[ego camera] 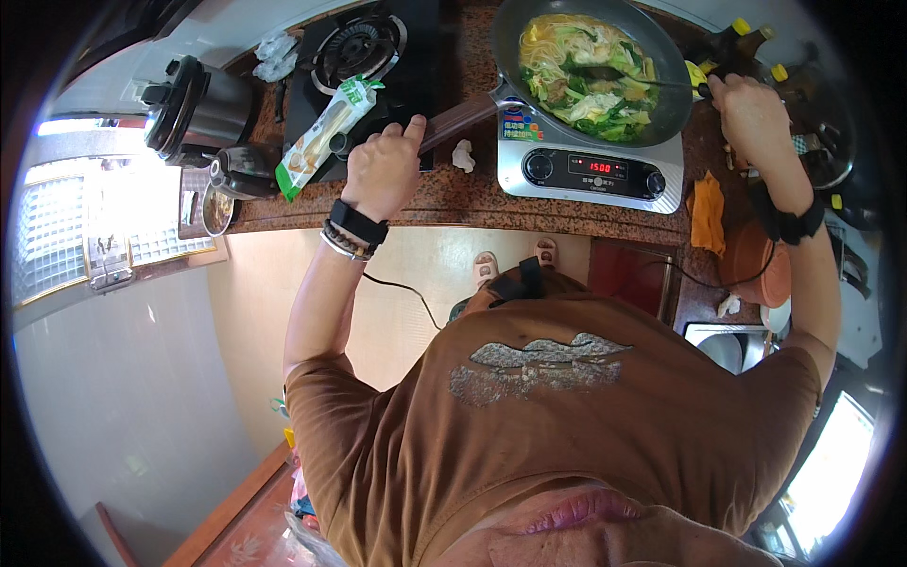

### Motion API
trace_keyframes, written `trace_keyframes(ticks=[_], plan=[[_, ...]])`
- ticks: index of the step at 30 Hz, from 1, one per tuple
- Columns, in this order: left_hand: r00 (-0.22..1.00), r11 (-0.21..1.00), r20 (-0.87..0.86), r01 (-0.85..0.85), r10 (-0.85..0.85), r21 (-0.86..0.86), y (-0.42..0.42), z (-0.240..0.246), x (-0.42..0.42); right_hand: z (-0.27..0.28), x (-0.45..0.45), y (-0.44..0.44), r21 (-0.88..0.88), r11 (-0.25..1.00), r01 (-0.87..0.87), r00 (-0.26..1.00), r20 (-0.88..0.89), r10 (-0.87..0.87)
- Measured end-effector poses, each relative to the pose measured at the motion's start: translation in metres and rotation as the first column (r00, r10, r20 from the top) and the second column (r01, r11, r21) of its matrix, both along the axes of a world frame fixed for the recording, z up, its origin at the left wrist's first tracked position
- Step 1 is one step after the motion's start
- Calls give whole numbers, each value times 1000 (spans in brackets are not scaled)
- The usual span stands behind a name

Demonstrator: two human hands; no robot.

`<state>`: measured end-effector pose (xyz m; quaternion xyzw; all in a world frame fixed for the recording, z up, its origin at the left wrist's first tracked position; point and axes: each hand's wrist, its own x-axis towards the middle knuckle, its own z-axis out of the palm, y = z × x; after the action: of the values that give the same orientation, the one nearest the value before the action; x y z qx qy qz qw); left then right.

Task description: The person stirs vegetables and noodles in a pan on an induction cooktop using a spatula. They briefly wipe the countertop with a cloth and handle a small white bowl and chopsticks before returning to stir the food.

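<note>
My left hand is closed around the long handle of a dark wok-like pan. The pan sits on a silver induction cooker with a lit red display. Inside it are noodles, leafy greens and pale pieces that look like egg, in some broth. At the pan's right side, my right hand grips the handle end of a dark spatula, whose blade lies among the food. My fingers partly hide that handle end.
Left of the pan are a gas hob, a green-and-white food packet, a pressure cooker and a dark kettle. Crumpled tissue lies by the handle. Bottles, an orange cloth and a terracotta-coloured pot stand right.
</note>
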<state>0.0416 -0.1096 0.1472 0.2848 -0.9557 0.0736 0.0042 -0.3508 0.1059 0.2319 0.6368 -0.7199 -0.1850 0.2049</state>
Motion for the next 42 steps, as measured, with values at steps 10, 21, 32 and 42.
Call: trace_keyframes(ticks=[10, 21, 32, 42], plan=[[999, 1000, -32, 11, -11, 1, 2, 1, 0, 44, 17, 44, -23, 994, 106, 964, 247, -97], [1000, 999, 0, -13, 13, 36, 5, 5, 0, -16, -6, 28, -127, 989, 70, 993, 100, -57], [1000, 1000, 9, -5, 5, 30, 3, 3, -2, -35, -15, 27, -30, 982, 189, 947, 269, -174], [1000, 999, 8, -6, 6, 38, 2, 3, -2, -41, -44, 38, -120, 938, 325, 929, 226, -293]])
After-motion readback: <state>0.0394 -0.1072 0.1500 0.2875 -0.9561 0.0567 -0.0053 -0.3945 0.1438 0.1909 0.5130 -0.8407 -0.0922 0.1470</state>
